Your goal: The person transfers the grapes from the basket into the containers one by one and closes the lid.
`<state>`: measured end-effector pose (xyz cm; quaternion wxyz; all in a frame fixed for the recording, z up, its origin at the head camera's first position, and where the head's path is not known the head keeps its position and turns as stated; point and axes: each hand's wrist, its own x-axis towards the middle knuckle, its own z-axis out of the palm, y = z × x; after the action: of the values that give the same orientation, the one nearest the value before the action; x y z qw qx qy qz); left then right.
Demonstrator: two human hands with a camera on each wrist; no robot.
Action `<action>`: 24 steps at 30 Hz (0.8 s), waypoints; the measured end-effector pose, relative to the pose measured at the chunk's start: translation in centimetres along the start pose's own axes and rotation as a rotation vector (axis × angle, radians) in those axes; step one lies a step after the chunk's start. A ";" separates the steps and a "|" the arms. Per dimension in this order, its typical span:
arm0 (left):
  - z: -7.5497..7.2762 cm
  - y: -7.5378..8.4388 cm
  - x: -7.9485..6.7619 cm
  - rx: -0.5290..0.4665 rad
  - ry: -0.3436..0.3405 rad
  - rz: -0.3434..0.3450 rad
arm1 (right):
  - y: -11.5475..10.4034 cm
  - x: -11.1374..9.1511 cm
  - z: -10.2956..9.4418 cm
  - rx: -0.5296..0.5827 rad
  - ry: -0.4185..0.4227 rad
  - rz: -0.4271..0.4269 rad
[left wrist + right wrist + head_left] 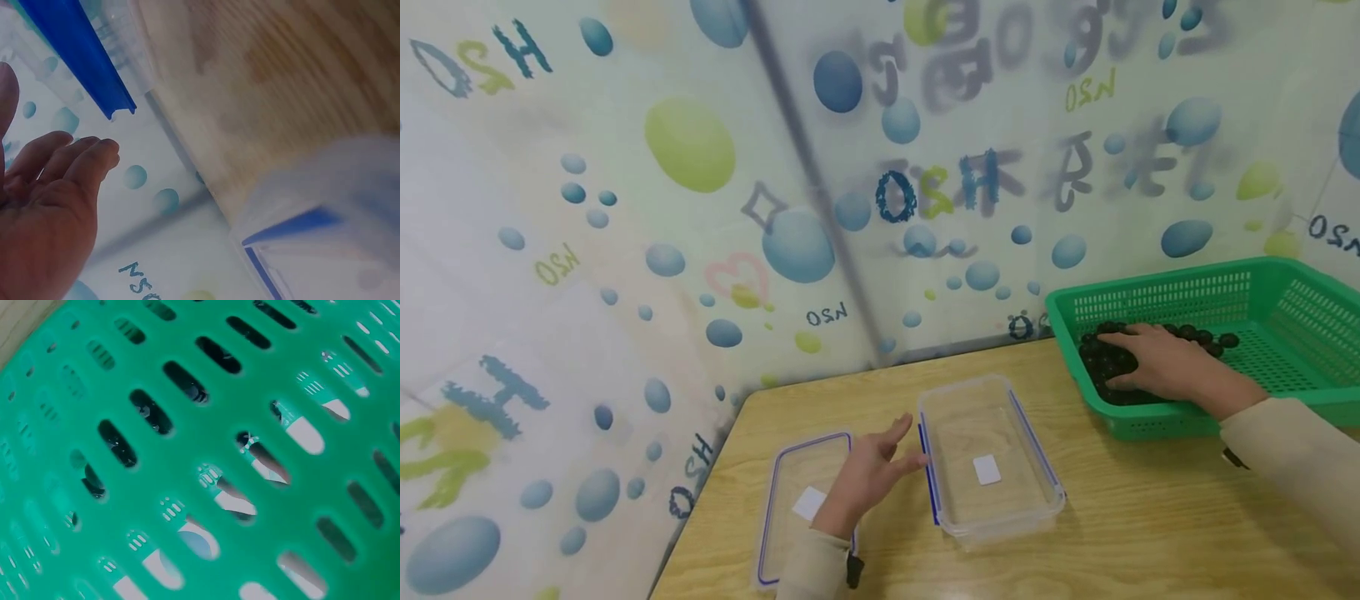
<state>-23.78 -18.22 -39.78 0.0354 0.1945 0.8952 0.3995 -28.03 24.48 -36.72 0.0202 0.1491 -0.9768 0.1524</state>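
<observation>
My right hand (1172,367) reaches into a green slotted basket (1157,423), its fingers spread over a heap of dark round fruits (1099,365) at the basket's left end. The basket wall (206,425) fills the right wrist view, with dark fruits glimpsed through the slots and the hand mostly hidden. Close to the left side of a clear plastic box (1000,529) is my left hand (871,477), fingers loosely extended and holding nothing. In the left wrist view, a blue latch (81,56) of the box hangs just past the fingertips.
A clear lid (782,533) with a blue seal lies left of the box, partly under my left hand and forearm. White labels show on box and lid. The wooden table (1120,533) meets a patterned wall covering (985,317) behind.
</observation>
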 end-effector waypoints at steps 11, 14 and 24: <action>0.6 -0.2 0.0 -0.008 -0.033 0.024 | 1.0 0.4 0.6 0.054 -0.043 0.008; 0.7 -0.3 -0.1 -0.024 -0.042 0.030 | 1.2 0.4 0.7 0.082 -0.061 0.015; 0.7 -0.5 0.0 -0.013 -0.051 -0.031 | 1.4 0.4 1.0 0.169 -0.125 0.012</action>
<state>-23.77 -18.06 -40.58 0.0656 0.1906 0.8941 0.3998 -28.85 25.30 -38.02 -0.0541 0.1537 -0.9607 0.2247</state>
